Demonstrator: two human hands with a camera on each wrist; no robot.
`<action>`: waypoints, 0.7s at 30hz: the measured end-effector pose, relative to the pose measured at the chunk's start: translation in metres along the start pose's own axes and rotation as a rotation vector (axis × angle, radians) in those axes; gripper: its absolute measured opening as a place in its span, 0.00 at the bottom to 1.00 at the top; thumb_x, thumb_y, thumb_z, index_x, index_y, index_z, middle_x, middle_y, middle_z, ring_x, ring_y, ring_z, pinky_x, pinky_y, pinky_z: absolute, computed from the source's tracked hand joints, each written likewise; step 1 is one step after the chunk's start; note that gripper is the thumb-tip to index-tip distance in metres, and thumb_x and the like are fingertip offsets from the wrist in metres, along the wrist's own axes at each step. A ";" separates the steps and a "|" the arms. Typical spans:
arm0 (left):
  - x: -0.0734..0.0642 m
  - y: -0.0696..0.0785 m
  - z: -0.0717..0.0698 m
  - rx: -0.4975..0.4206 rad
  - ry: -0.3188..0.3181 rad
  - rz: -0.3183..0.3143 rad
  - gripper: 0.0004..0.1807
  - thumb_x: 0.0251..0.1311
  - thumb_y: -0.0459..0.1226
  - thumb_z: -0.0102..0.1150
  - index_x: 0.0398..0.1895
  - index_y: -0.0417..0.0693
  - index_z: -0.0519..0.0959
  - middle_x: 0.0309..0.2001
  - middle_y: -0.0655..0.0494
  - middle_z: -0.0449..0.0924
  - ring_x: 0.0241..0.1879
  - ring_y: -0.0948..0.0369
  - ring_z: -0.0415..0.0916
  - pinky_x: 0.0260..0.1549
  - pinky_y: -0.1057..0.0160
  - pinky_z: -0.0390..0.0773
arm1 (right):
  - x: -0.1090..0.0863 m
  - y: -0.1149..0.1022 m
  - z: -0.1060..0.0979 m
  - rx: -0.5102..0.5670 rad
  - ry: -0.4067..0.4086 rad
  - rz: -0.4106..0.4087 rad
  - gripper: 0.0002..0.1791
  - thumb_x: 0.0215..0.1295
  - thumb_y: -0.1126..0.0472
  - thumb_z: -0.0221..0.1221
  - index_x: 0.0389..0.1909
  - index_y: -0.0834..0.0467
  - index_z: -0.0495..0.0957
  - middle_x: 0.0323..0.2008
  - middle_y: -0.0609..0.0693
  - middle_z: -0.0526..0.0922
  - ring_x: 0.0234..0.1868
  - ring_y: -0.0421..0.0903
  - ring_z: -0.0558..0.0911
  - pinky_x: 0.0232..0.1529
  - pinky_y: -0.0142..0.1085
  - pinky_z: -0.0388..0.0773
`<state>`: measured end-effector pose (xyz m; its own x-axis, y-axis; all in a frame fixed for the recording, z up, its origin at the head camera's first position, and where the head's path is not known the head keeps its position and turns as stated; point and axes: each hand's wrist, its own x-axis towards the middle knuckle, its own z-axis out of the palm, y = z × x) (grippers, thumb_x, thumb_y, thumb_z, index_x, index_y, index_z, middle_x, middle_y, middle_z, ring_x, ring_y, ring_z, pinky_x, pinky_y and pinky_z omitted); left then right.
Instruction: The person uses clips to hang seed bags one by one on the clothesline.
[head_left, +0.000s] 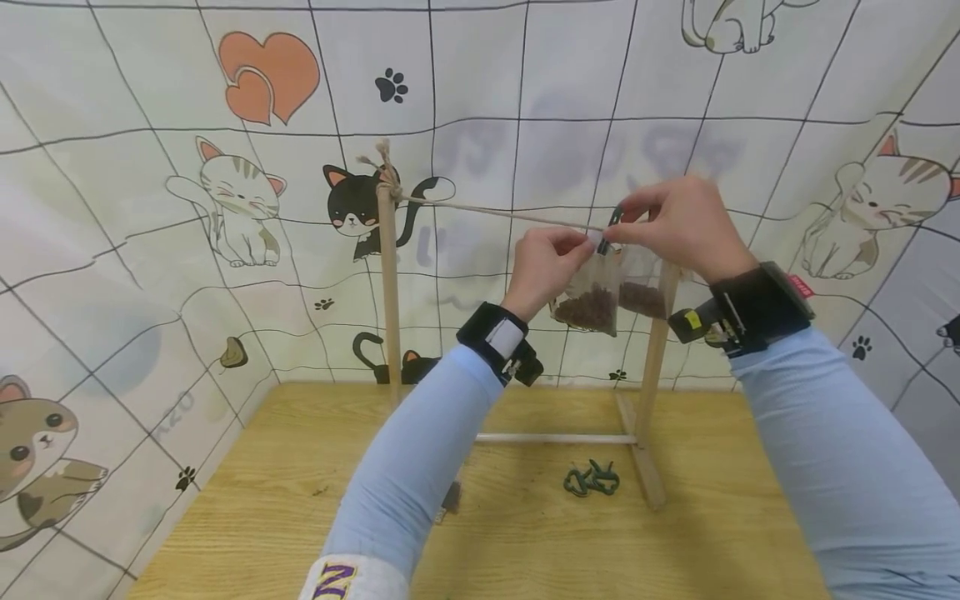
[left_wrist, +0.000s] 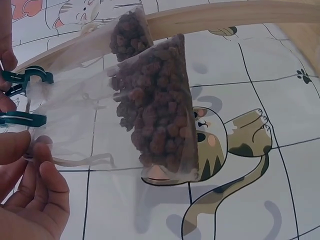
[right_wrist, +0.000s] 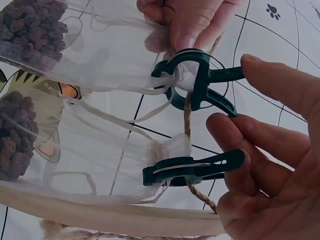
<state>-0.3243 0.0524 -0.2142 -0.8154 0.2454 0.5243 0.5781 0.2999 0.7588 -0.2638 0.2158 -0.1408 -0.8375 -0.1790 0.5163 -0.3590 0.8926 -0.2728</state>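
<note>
Fingers of the right hand [head_left: 682,225] pinched the spread handles of a green clip [right_wrist: 201,80], thumb on one, a fingertip at the other. Left hand [head_left: 546,267] pinched the front bag [head_left: 588,310] at its gathered mouth, just beside the clip. Clip sat at the rope [head_left: 487,212], jaws about the bag's neck, long axis crosswise to the line; from head height it stood tilted, handles uppermost. Front bag hung mouth up, dark lumps low; left wrist view laid it sideways, each lump distinct. Only right wrist view fully showed a second clip [right_wrist: 185,170] fixing the rear bag [head_left: 643,300] to the rope. Spare green clips [head_left: 592,479] on the tabletop [head_left: 225,517] showed from the head alone.
</note>
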 end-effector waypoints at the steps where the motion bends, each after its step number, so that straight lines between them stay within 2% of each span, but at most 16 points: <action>1: 0.000 0.000 0.000 0.010 -0.008 0.002 0.11 0.59 0.43 0.58 0.42 0.50 0.83 0.38 0.61 0.83 0.37 0.68 0.77 0.33 0.72 0.74 | 0.000 0.000 0.000 -0.003 -0.014 -0.001 0.24 0.54 0.43 0.61 0.45 0.56 0.81 0.39 0.55 0.84 0.37 0.49 0.75 0.33 0.41 0.68; 5: -0.002 0.000 -0.002 0.050 -0.043 0.007 0.11 0.60 0.43 0.57 0.42 0.50 0.82 0.39 0.60 0.83 0.37 0.68 0.77 0.33 0.73 0.74 | -0.002 0.002 -0.002 -0.007 -0.043 -0.015 0.27 0.54 0.41 0.61 0.48 0.56 0.80 0.42 0.55 0.83 0.39 0.49 0.76 0.37 0.41 0.70; 8: -0.004 0.001 -0.004 0.084 -0.077 0.015 0.11 0.60 0.42 0.57 0.43 0.50 0.82 0.40 0.60 0.83 0.38 0.67 0.76 0.33 0.73 0.74 | -0.006 0.003 -0.005 0.003 -0.003 -0.061 0.28 0.56 0.42 0.60 0.51 0.57 0.79 0.43 0.56 0.83 0.41 0.49 0.76 0.39 0.41 0.69; 11: -0.008 0.001 -0.008 0.118 -0.112 0.027 0.12 0.61 0.42 0.56 0.44 0.50 0.81 0.40 0.60 0.83 0.37 0.67 0.76 0.32 0.72 0.73 | -0.013 0.004 -0.007 0.025 0.086 -0.118 0.24 0.58 0.45 0.59 0.51 0.55 0.79 0.42 0.54 0.83 0.38 0.46 0.75 0.37 0.37 0.68; 16: -0.016 -0.001 -0.017 0.165 -0.155 0.102 0.13 0.63 0.42 0.53 0.46 0.48 0.81 0.40 0.58 0.83 0.32 0.66 0.76 0.29 0.70 0.73 | -0.027 0.008 -0.009 0.067 0.251 -0.197 0.17 0.59 0.51 0.59 0.48 0.52 0.81 0.40 0.50 0.83 0.29 0.35 0.72 0.31 0.28 0.67; 19: -0.023 -0.003 -0.024 0.240 -0.177 0.161 0.13 0.64 0.42 0.51 0.46 0.49 0.80 0.42 0.57 0.82 0.32 0.66 0.75 0.30 0.71 0.72 | -0.037 0.012 -0.005 0.074 0.360 -0.261 0.14 0.58 0.55 0.60 0.44 0.56 0.82 0.39 0.52 0.83 0.29 0.32 0.71 0.32 0.25 0.65; 21: -0.029 -0.005 -0.031 0.312 -0.185 0.197 0.13 0.65 0.42 0.50 0.47 0.50 0.79 0.44 0.57 0.80 0.35 0.66 0.74 0.33 0.71 0.72 | -0.044 0.014 -0.001 0.077 0.436 -0.303 0.12 0.57 0.59 0.61 0.41 0.58 0.82 0.38 0.54 0.83 0.31 0.35 0.71 0.33 0.24 0.64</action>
<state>-0.3045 0.0152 -0.2217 -0.6855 0.4789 0.5484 0.7271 0.4884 0.4824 -0.2318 0.2366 -0.1668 -0.4484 -0.2212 0.8660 -0.6011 0.7917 -0.1090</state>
